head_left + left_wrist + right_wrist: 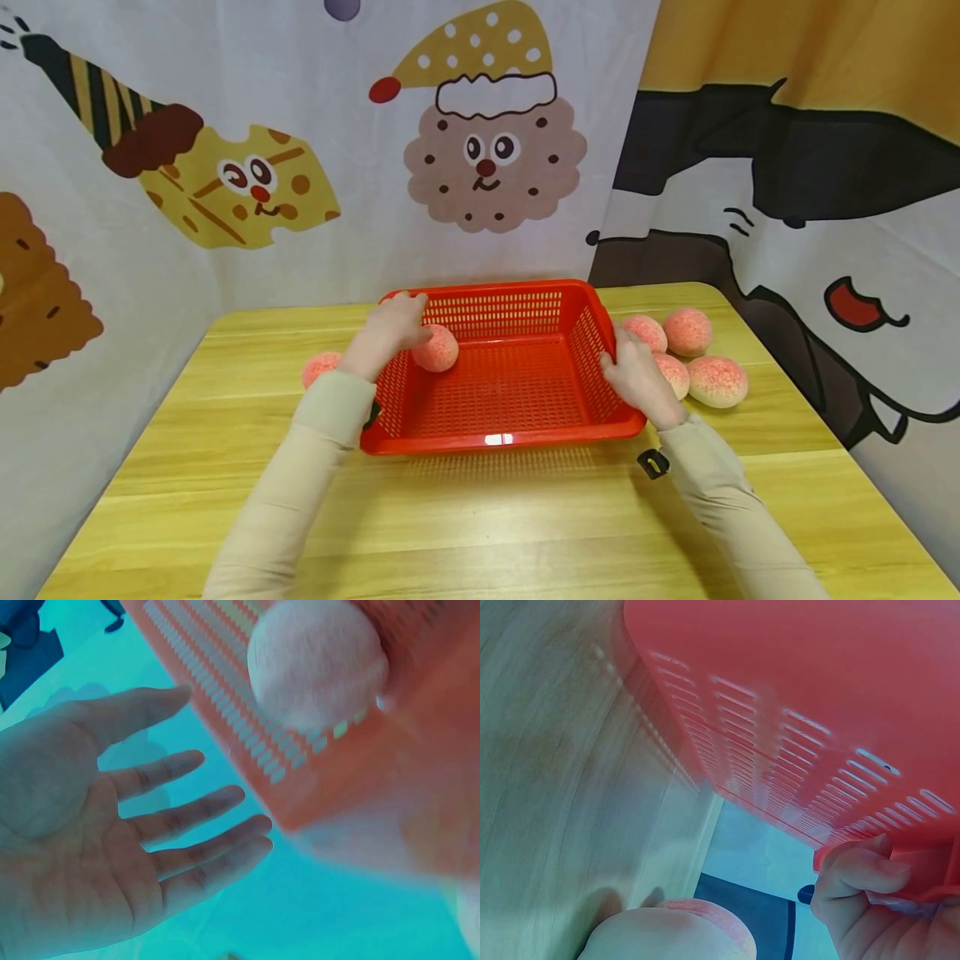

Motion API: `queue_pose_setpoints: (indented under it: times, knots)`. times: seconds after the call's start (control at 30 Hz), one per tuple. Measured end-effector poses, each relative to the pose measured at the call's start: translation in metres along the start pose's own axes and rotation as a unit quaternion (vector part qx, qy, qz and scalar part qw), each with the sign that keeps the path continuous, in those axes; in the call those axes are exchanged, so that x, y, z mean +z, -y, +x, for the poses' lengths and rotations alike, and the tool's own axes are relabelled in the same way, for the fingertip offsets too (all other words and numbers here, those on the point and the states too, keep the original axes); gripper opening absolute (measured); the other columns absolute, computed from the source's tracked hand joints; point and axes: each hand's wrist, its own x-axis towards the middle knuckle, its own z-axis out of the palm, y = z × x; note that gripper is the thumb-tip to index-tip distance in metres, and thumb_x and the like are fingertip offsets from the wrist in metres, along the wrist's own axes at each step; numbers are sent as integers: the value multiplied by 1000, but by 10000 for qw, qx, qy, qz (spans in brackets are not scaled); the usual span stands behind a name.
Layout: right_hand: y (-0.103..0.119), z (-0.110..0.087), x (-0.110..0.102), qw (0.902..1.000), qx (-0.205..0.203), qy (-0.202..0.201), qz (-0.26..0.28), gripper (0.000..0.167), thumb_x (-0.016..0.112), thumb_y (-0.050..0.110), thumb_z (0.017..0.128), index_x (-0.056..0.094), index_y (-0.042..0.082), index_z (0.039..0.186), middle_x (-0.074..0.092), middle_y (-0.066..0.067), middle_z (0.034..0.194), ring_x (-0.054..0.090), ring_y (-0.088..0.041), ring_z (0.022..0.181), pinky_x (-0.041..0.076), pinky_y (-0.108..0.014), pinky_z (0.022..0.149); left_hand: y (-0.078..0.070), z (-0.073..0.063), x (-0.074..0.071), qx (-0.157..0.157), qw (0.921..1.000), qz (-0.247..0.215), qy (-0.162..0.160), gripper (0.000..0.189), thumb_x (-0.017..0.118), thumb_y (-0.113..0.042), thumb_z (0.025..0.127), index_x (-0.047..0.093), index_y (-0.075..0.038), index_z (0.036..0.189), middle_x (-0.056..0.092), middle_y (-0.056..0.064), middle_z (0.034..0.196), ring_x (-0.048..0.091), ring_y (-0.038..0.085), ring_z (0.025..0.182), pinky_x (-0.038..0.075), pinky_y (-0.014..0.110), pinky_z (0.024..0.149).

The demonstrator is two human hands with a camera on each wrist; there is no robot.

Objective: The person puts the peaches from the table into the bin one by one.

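A red plastic basket (pixel 450 443) with slotted walls is on the wooden table, and a pink speckled peach (pixel 437 352) lies inside at its left end. Over that left end is my left hand (pixel 396 323); the left wrist view shows the hand (pixel 112 825) palm up to the camera, fingers extended and spread beside the basket wall, holding nothing. The peach (pixel 319 667) shows within the basket there. My right hand (pixel 643 379) grips the right rim, its thumb and fingers (pixel 866 870) curled over the edge in the right wrist view.
Several pink and cream peaches (pixel 718 382) cluster on the table (pixel 480 533) just right of the basket. Another peach (pixel 321 367) sits to its left, partly behind my left forearm. A curtain (pixel 360 250) with cartoon prints hangs behind the table.
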Motion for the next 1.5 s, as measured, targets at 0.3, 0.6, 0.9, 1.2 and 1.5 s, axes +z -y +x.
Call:
queue_pose_setpoints:
  times: [0.3,0.6,0.9,1.2,1.5]
  knots:
    - [-1,0,-1,10000,-40,-39,14,47,45,6,93,36,-13,134,54,-32,112,59,-39,92,55,-48,72,46,-22,-10,-50,9993,-364,-94,51,49,-9,88,41,7,136,48,31,134,46,45,123,45,54,96]
    - [-1,-1,-1,9999,91,56,12,47,45,7,93,35,-14,134,54,-32,113,58,-38,93,55,-49,74,86,-30,2,-605,9954,-438,592,48,53,-11,87,46,8,130,49,29,133,49,46,120,46,54,95]
    - [-2,-1,0,9999,-58,-56,93,44,45,5,92,39,-12,132,55,-30,111,58,-39,94,54,-49,74,112,-27,24,-1175,9696,-1208,1777,76,63,-23,83,27,3,145,35,29,145,43,38,122,43,48,98]
    - [-1,-1,-1,9999,-52,12,137,42,45,5,92,40,-11,131,55,-30,111,57,-37,94,53,-49,75,125,-22,43,-1099,9669,-1489,1755,80,68,-26,80,29,8,141,41,34,136,48,43,119,51,47,91]
    - [-2,0,0,9999,-32,-5,157,42,45,5,93,39,-11,131,55,-29,113,57,-37,95,53,-49,76,124,-27,44,-1283,9655,-1658,1544,82,62,-27,81,23,3,147,35,32,143,45,42,123,45,52,96]
